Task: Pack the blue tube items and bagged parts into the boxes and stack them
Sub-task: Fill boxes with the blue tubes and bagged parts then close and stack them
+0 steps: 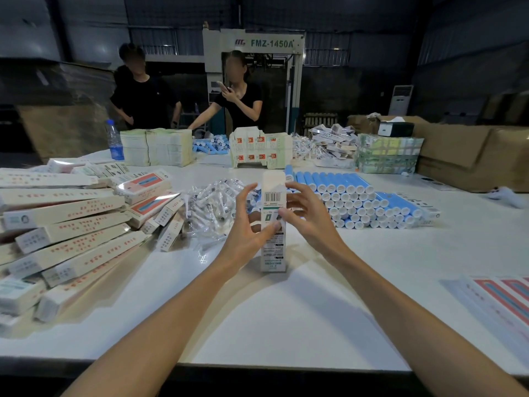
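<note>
A tall white carton with a barcode stands upright on the white table, its bottom end on the tabletop. My left hand holds it from the left, thumb across its front. My right hand touches its right side with fingers curled around the edge. Behind it lies a heap of clear bagged parts. To the right, blue tubes with white caps are stacked on their sides. Filled cartons lie piled at the left.
Across the table stand two people, stacks of flat carton blanks, a water bottle, more blue tubes and loose small packs. Brown cardboard boxes sit at the right; flat cartons lie near right.
</note>
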